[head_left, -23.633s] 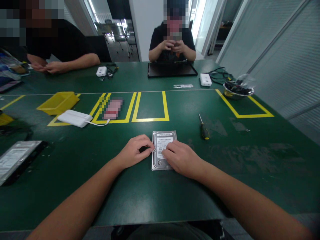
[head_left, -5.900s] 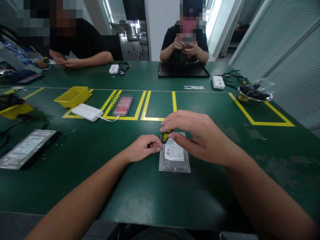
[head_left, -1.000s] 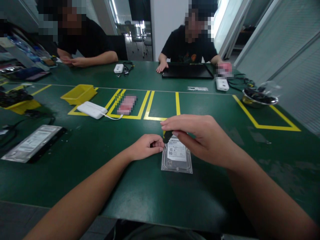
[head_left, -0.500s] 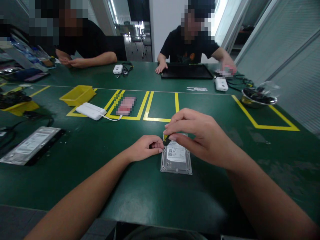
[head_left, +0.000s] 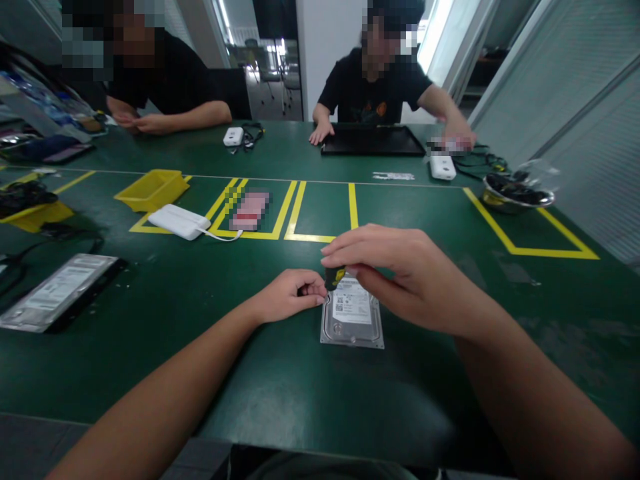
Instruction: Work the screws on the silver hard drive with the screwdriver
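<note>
Holding a black-and-yellow screwdriver (head_left: 334, 277) in the right hand (head_left: 413, 280), clamping fingers and thumb about the handle; cannot see the tip. Working at the upper left part of a silver hard drive (head_left: 354, 331), laid flat and label up on the green worktop (head_left: 280, 393), straight ahead of the body. Resting the left hand (head_left: 290, 298) at the drive's left edge, curling its fingers in towards the thumb just beside the screwdriver; cannot tell whether pinching anything. Having, well to the left, a second hard drive (head_left: 63, 288) set aslant; farther ahead, a white power bank (head_left: 179, 221) just in front of a yellow bin (head_left: 153, 191); to the far right, a metal bowl (head_left: 506, 205) of dark items. Facing two co-workers across the worktop, one with hands together, the other with a hand at a black panel (head_left: 373, 141).
</note>
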`<state>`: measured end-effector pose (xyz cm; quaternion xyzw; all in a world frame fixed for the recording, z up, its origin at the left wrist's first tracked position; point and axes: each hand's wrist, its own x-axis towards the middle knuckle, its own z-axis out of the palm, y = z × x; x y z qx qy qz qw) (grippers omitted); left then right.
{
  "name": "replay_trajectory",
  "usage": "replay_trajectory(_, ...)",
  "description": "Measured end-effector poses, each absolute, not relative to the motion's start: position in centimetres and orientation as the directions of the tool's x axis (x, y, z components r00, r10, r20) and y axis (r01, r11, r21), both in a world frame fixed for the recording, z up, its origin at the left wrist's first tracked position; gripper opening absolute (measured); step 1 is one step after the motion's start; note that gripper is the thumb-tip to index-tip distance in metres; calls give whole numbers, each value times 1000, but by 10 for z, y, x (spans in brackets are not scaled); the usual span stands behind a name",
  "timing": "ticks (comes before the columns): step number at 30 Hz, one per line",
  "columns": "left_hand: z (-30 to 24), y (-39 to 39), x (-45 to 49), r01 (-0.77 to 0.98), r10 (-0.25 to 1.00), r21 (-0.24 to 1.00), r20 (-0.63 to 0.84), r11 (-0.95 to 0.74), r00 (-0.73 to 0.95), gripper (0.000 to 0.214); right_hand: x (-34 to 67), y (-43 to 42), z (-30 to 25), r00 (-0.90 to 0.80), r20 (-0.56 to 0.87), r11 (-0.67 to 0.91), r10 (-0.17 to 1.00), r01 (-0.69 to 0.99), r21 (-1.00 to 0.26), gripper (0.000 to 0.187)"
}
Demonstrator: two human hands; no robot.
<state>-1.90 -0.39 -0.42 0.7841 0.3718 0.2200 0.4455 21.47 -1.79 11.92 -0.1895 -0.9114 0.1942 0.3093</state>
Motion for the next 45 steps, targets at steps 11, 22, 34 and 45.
replay_trajectory(11, -4, -4, -19, 386, 783, 863, 19, -327, 622, 14, 211, -16, 115, -694, 533, 857, 484, 252, -450, 23)
replay_trajectory(22, -2, -3, -19, 410, 776, 842, 16, -351, 630, 14, 205, -18, 110, -671, 543, 837, 504, 225, -499, 8)
replay_trajectory(34, -6, -1, -19, 403, 773, 855, -4, -326, 635, 16, 205, -16, 105, -679, 562, 860, 471, 212, -465, 27)
replay_trajectory(45, -4, -2, -18, 399, 782, 862, -6, -312, 623, 14, 207, -15, 108, -664, 578, 869, 474, 247, -429, 30)
